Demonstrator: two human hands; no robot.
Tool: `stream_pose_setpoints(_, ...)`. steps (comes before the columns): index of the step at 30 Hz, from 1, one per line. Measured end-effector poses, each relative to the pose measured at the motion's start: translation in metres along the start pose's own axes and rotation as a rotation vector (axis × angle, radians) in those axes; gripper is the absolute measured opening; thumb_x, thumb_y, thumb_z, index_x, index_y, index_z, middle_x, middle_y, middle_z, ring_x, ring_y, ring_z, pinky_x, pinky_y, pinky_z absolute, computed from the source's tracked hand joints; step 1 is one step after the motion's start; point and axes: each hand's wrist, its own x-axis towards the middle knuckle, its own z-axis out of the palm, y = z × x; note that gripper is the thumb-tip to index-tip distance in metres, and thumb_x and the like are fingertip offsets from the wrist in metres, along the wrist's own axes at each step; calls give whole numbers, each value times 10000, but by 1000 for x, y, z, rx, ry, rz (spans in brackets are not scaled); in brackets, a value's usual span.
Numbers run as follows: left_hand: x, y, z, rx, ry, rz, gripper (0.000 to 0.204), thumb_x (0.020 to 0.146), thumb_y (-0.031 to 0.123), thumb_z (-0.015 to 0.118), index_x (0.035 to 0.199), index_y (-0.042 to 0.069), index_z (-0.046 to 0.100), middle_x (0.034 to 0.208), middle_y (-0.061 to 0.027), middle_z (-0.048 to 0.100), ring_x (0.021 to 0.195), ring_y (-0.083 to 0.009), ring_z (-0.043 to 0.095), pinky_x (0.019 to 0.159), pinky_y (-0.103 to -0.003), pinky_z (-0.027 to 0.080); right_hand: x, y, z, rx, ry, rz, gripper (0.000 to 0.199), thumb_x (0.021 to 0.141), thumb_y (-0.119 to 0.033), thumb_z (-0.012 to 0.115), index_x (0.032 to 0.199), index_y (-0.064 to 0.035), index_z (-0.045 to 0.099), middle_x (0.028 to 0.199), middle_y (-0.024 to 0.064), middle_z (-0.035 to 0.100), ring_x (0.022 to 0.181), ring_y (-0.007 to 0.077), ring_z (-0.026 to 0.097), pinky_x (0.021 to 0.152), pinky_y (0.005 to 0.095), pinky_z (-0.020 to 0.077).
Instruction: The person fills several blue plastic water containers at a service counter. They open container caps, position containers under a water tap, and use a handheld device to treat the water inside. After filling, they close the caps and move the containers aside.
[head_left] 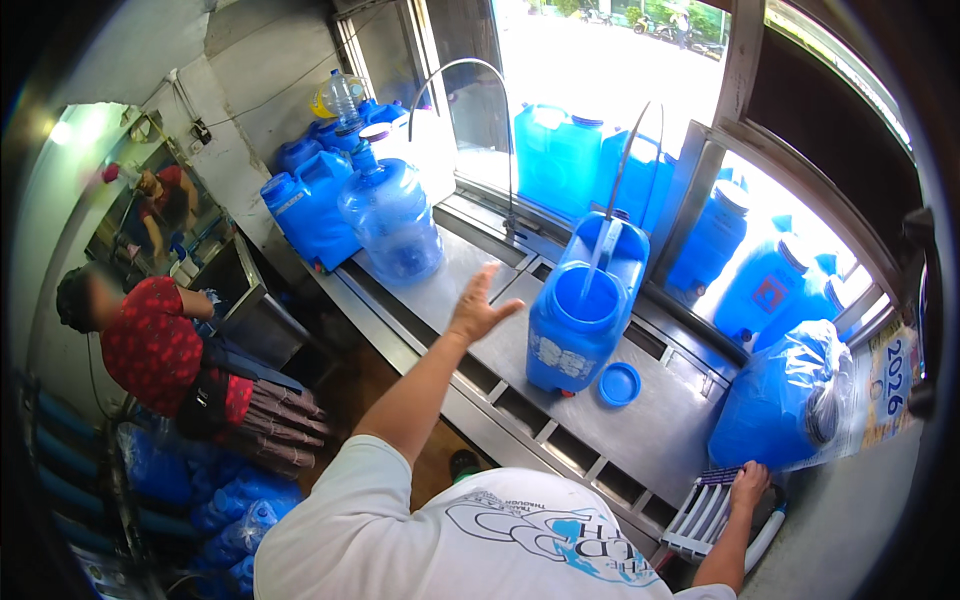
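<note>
My left hand (pixel 483 308) is stretched out over the steel counter with its fingers spread and nothing in it. It is between a clear blue round water bottle (pixel 388 215) and an upright blue jug (pixel 572 345). The jug's wide mouth is uncapped, and a curved metal spout (pixel 603 243) reaches down into it. A blue screw cap (pixel 619 384) lies on the counter beside the jug. At the lower right my right hand (pixel 750 487) is closed at the edge of a white slatted rack (pixel 700 515). What its fingers grip, if anything, is hidden.
A blue jug wrapped in clear plastic (pixel 775 395) is on the right. More blue jugs (pixel 325 200) stand at the counter's left end, and several (pixel 560 160) stand beyond the window opening. A second arched spout (pixel 508 150) rises behind the counter. A person in red (pixel 155 340) is at the left.
</note>
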Motion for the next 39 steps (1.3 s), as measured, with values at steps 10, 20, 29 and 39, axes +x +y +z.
stream_pose_setpoints(10,153,-179,-209,288,557,-63,898,774,511,754,1415,-5,392,1433,-267,416,1340,-399,392,1126,-448,321,-15,-216,-16,68,-833,-134,209,808,-206,586,935,-138,737,917,161,711,891,349,681,820,438,537)
stream_pose_setpoints(20,307,-274,-297,275,145,1,1033,703,570,794,1495,94,332,1494,-317,310,1406,-423,306,1133,-436,310,-11,-488,-6,305,-1106,-431,281,877,-252,520,1089,-184,692,964,124,717,920,335,682,801,454,533)
stream_pose_setpoints(29,310,-280,-315,71,32,-53,655,681,372,858,1156,63,530,1130,-217,650,1049,-353,649,911,-399,509,31,-591,-34,293,-1079,-287,267,854,-231,587,1088,-149,687,977,143,710,921,349,674,798,451,533)
stream_pose_setpoints(39,322,-331,-295,-499,310,181,639,771,431,826,1151,63,467,1214,-127,582,1041,-245,586,929,-349,468,78,-630,-28,561,-781,-150,220,779,-249,683,933,-93,666,873,137,707,856,332,678,732,421,537)
